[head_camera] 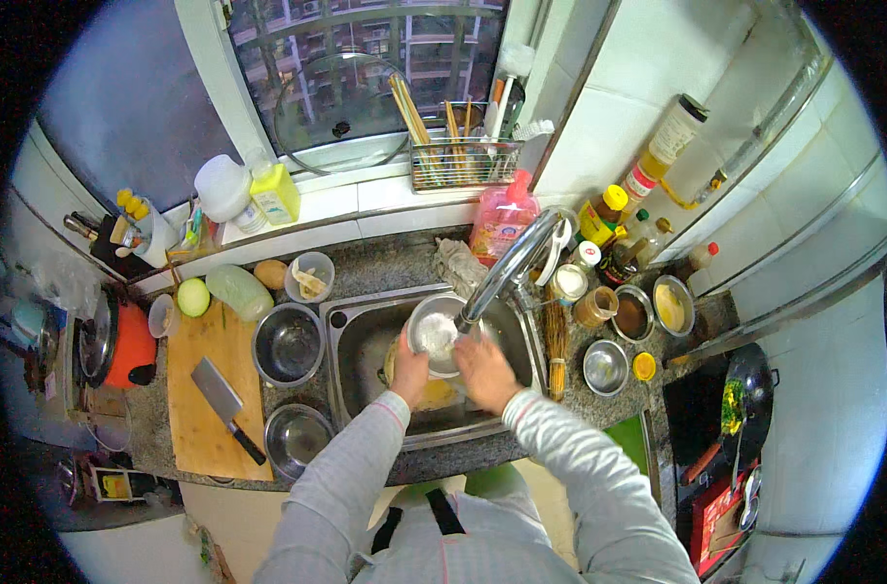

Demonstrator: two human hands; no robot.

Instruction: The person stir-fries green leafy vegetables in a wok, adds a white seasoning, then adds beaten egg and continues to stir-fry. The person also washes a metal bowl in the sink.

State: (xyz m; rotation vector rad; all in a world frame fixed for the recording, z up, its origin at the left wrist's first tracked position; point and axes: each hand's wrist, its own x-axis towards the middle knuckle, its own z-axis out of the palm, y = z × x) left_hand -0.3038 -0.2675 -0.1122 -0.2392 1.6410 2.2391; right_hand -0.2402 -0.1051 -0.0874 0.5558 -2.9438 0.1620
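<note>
My left hand grips the near left rim of a small metal bowl above the stainless steel sink. At the bowl's right side is my right hand, slightly blurred; whether its fingers grip the rim is unclear. The curved chrome faucet reaches over the bowl, its spout end just above the right hand. Whitish liquid or foam shows inside the bowl. Under the hands, partly hidden, a larger round vessel with something yellowish lies in the sink.
Left of the sink are two metal bowls and a wooden cutting board bearing a cleaver. Right of it stand a whisk brush, small bowls, jars and bottles. A wok sits far right. A pink soap bottle stands behind.
</note>
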